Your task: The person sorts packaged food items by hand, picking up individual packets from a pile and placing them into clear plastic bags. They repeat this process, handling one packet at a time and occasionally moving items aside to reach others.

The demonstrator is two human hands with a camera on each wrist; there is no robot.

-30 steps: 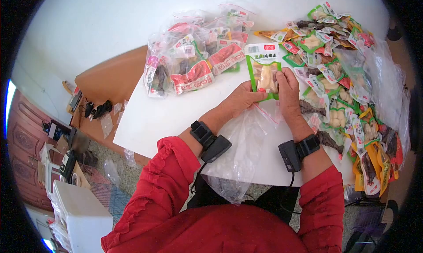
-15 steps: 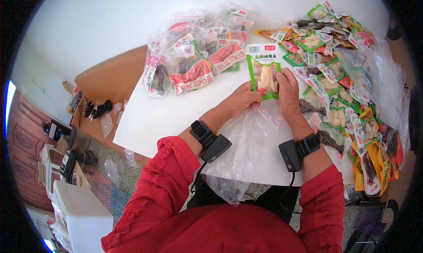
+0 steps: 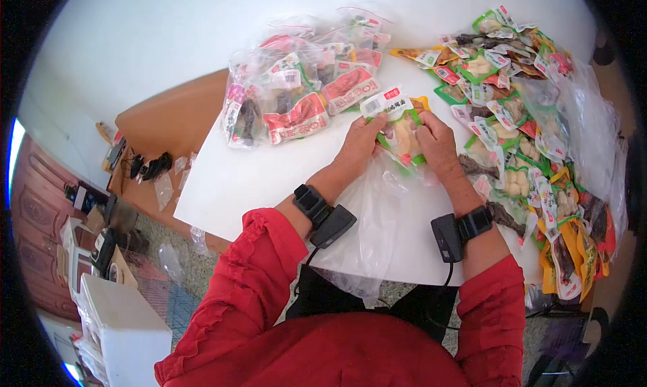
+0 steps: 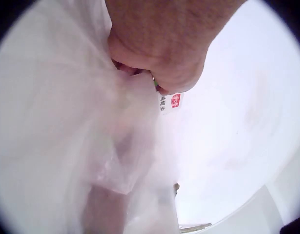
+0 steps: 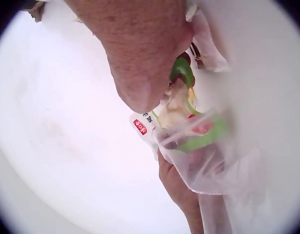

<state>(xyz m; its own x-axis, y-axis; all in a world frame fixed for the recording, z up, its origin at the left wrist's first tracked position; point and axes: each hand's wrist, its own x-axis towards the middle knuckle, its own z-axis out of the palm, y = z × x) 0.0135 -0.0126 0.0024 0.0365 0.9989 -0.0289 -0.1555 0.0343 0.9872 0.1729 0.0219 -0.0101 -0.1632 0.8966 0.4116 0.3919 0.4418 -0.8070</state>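
Both hands hold a green-edged snack packet (image 3: 403, 136) with a white label above the table; pale pieces show through its window. My left hand (image 3: 358, 144) grips its left side, thumb on the front, and my right hand (image 3: 441, 146) grips the right side. A yellow-orange edge shows behind the packet's upper right corner. A clear plastic bag (image 3: 364, 218) hangs below from the hands toward the table's front edge. In the right wrist view the bag's mouth (image 5: 181, 134) overlaps the packet's lower end. The left wrist view shows the left fingers mostly hidden by the bag.
Filled clear zip bags (image 3: 296, 90) lie at the back left of the white table (image 3: 222, 185). A large heap of loose snack packets (image 3: 515, 127) covers the right side, with clear plastic (image 3: 586, 131) over its outer edge. Brown furniture (image 3: 175, 104) stands beyond the left edge.
The packet has tilted to the left and dropped slightly toward me. My left hand has moved up its left side, and the yellow-orange edge has come into view behind it.
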